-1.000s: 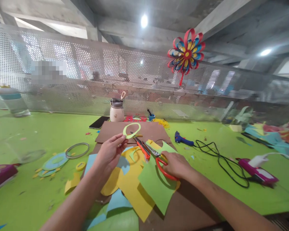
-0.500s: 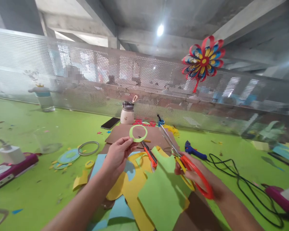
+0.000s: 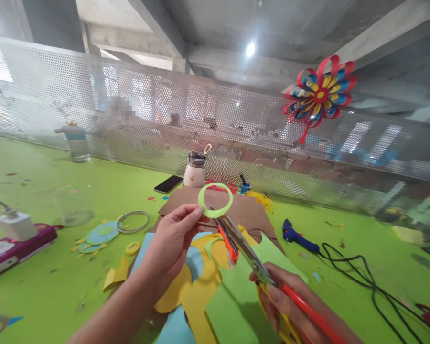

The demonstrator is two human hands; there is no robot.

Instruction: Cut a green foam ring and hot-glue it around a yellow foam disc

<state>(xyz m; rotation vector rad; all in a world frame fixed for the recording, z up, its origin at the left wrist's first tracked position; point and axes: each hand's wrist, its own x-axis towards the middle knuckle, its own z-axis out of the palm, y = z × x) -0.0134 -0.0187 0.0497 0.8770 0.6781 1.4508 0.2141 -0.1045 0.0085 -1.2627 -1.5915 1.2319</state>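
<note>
My left hand (image 3: pixel 175 236) pinches a light green paper ring (image 3: pixel 231 200) by its lower left edge, holding it up above the work area. In my right hand (image 3: pixel 283 296) is a pair of scissors (image 3: pixel 249 253) with red and yellow handles, its blades pointing up and left, just below the ring. An orange-red utility knife (image 3: pixel 230 242) lies behind the blades. Beneath both hands spread a large green paper sheet (image 3: pixel 236 303), yellow paper pieces (image 3: pixel 197 303) and light blue paper (image 3: pixel 177 321), partly on brown cardboard (image 3: pixel 179 199).
A blue glue gun (image 3: pixel 301 239) with a black cable lies right. To the left are a metal ring (image 3: pixel 133 231), blue paper discs (image 3: pixel 102 232), yellow tape (image 3: pixel 132 248) and a purple power strip (image 3: pixel 21 251). A phone (image 3: pixel 168 184) and bottle (image 3: pixel 194 173) stand near the mesh partition (image 3: pixel 146 129).
The scissors have swung leftward and lower, their blades now just under the paper ring. My left hand holds the ring slightly further right and nearer. The whole view has shifted a little.
</note>
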